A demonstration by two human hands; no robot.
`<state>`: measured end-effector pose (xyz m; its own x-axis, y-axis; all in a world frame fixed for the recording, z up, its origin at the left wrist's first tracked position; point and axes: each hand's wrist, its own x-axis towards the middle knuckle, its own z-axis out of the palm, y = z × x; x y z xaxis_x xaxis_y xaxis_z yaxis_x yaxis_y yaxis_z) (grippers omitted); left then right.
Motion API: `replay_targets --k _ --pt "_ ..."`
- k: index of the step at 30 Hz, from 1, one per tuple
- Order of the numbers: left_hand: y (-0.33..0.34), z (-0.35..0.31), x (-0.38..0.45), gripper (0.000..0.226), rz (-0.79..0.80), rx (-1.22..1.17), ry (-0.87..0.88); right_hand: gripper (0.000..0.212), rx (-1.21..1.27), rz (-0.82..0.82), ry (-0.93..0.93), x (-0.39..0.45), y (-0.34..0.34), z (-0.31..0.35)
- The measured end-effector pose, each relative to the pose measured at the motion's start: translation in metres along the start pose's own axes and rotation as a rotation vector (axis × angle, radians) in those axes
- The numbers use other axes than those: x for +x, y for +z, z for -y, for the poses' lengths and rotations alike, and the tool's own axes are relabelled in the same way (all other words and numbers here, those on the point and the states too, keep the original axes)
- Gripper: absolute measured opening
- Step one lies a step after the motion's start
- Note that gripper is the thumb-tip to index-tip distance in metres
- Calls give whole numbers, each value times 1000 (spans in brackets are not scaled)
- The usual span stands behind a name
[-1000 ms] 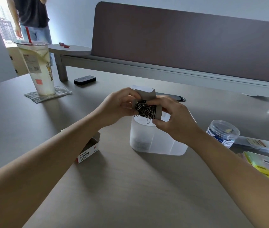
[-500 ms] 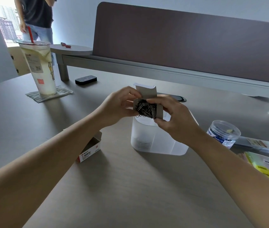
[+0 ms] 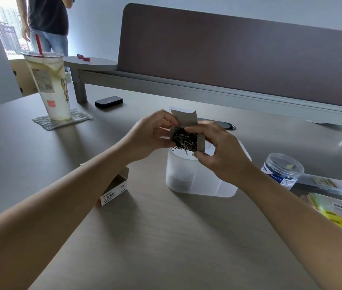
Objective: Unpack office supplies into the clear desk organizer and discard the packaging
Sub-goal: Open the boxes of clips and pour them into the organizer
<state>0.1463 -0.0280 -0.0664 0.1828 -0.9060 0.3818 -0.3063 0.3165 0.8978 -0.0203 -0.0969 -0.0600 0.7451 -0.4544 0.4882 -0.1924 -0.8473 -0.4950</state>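
Observation:
Both hands hold a small grey cardboard box (image 3: 186,120) with its flap up, tilted over the clear desk organizer (image 3: 199,181). A tangle of metal paper clips (image 3: 183,140) fills the box's open face, a few hanging over its lower edge above the organizer's left compartment. My left hand (image 3: 149,135) grips the box's left side. My right hand (image 3: 218,151) pinches its right side and top edge. Some clips lie at the bottom of that compartment.
A second open red-and-white clip box (image 3: 113,191) lies left of the organizer. A round clear tub (image 3: 282,170), a flat clear case (image 3: 329,185) and sticky-note pads (image 3: 341,212) lie to the right. A drink cup (image 3: 49,84), a black eraser (image 3: 108,101) and a standing person (image 3: 46,21) are at the back left.
The box stays over the organizer, held by both hands. A few more clips hang over its lower edge. The person at the back has shifted slightly to the right.

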Motion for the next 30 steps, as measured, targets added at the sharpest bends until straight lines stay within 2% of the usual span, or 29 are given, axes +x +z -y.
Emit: replay_targets --k 14,30 --pt "1 1 2 43 -3 -17 -12 50 -81 -1 -31 -1 1 -2" --pt "3 -2 3 41 -27 -21 11 49 -36 -19 -28 0 -2 -1"
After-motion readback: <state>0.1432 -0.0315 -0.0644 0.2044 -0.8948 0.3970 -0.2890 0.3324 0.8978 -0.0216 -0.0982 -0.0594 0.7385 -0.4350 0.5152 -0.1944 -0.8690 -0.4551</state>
